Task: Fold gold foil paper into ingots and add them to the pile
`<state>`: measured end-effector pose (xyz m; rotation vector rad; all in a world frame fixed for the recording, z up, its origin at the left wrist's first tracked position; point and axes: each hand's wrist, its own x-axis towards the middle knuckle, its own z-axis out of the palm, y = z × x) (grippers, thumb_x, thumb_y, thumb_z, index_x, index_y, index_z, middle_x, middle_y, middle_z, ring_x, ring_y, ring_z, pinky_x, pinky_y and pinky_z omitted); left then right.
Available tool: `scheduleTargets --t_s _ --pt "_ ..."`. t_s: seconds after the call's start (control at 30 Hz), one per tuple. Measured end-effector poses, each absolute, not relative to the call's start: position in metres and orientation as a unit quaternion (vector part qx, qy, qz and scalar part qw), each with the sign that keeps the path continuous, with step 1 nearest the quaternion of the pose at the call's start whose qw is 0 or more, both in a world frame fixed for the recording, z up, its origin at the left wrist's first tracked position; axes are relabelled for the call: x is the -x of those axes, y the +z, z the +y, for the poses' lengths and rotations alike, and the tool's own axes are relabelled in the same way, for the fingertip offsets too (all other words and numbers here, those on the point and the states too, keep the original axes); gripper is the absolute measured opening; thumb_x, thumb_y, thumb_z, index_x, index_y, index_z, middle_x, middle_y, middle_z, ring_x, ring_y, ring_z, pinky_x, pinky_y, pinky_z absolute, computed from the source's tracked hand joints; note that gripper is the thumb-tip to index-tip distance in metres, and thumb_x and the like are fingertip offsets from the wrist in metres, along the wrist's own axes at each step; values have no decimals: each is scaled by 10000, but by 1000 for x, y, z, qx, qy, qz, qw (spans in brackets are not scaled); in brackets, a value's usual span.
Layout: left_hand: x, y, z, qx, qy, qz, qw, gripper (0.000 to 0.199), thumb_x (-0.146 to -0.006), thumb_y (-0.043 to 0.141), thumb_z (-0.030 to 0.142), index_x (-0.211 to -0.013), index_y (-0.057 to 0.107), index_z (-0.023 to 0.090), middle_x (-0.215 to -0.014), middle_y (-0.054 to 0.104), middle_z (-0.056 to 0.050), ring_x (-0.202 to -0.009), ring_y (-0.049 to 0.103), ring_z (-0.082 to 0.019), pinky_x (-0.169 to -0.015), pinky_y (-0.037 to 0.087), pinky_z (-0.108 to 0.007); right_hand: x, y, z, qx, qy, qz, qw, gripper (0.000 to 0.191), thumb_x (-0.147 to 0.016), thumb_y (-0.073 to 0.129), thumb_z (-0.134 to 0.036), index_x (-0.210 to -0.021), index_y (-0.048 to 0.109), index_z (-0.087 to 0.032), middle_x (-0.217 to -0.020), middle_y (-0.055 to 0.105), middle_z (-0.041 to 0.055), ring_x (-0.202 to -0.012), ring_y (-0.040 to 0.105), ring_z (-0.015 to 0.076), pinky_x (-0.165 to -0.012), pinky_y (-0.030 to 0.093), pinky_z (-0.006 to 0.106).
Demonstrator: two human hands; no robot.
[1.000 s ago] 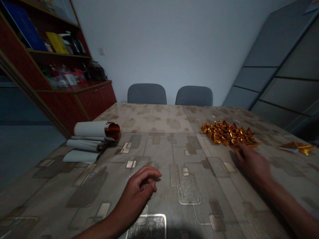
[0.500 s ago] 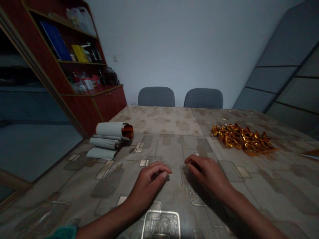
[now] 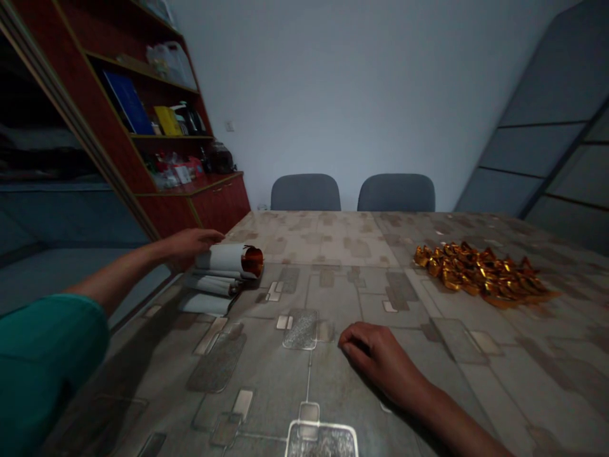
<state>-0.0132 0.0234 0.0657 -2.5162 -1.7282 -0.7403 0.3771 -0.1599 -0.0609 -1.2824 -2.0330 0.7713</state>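
My left hand [image 3: 194,244] reaches out to the table's left side, at the back of a curled stack of paper sheets [image 3: 221,259]. Its visible fingers are stretched out; the thumb is hidden, and I cannot tell whether the hand touches the paper. The sheets are pale grey outside and shiny copper-gold inside, with the rolled ends facing right. My right hand [image 3: 373,352] rests on the patterned tablecloth [image 3: 266,355] near the middle, fingers curled in towards the thumb, with nothing visible in it. Off to the right lies a cluster of folded gold foil pieces [image 3: 480,273].
Two grey chairs [image 3: 305,192] stand behind the far edge of the table, against a pale wall. A red-brown shelf cabinet [image 3: 219,206] with bottles, a blue folder and bags is at the back left. Grey panelled doors [image 3: 533,139] stand at the right.
My left hand has moved from the middle of the table to the left, up to the paper stack. The right hand stays near the middle, its fingers more curled. The view has shifted slightly.
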Motion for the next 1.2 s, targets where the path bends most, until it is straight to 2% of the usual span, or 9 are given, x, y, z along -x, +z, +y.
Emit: scheduleTargets --t_s 0.17,0.3,0.43,0.63,0.7,0.8,0.9,1.0,1.2 --pt "35 65 20 811 -116 -560 -126 486 -733 646 533 -869 733 74 -753 770 -23 -702 648 -158 -673 558 -256 -377 -64 -160 475 275 -783 291 190 -892 530 -104 -818 679 -195 -812 688 43 -772 646 193 -724 474 305" --pt "41 76 8 809 -107 -560 -145 739 -874 343 704 -859 710 62 -708 703 62 -738 642 -86 -788 516 -245 -379 -63 -161 462 287 -784 299 190 -891 525 -111 -821 677 -202 -818 684 48 -784 646 205 -734 482 326" --pt "41 98 -4 810 -115 -555 -148 857 -763 366 828 -776 704 40 -656 686 61 -685 616 -69 -778 527 -260 -379 -63 -162 461 298 -775 314 188 -876 533 -117 -806 681 -211 -812 690 50 -776 647 213 -736 476 339" --pt "13 115 -28 820 -219 -524 -70 686 -928 322 573 -993 647 -28 -809 651 71 -802 583 -58 -876 474 -326 -378 -61 -160 475 335 -731 359 163 -891 539 -200 -804 676 -206 -776 709 35 -732 650 204 -698 469 316" --pt "-12 111 -42 827 -251 -500 -54 615 -939 348 519 -1011 636 -20 -733 625 75 -742 596 -56 -841 490 -313 -378 -59 -159 482 347 -708 382 170 -901 541 -266 -810 669 -200 -759 697 32 -714 640 199 -669 465 305" --pt "-60 91 -68 856 -287 -429 -40 416 -911 493 438 -943 673 65 -804 693 33 -762 658 -110 -808 525 -288 -382 -59 -155 492 374 -661 426 221 -916 546 -375 -871 667 -196 -730 662 25 -649 605 180 -603 453 287" --pt "-109 58 -95 913 -311 -244 -104 195 -932 497 204 -900 685 166 -984 777 -60 -942 722 -182 -882 556 -336 -392 -57 -150 492 427 -577 492 348 -921 554 -526 -999 670 -208 -776 675 39 -580 583 170 -551 464 291" --pt "-145 19 -115 941 -270 -131 -158 240 -939 488 123 -893 698 230 -1027 794 -63 -1084 710 -218 -1102 438 -456 -409 -52 -145 498 469 -501 530 494 -960 423 -640 -1139 629 -229 -954 728 95 -697 675 216 -626 532 335" --pt "-164 -32 -128 944 -262 -101 -171 219 -954 500 105 -999 674 230 -1075 777 -74 -1117 688 -223 -1094 439 -437 -428 -39 -150 475 617 -433 454 617 -937 419 -708 -1262 568 -206 -971 757 105 -828 725 241 -713 546 356"
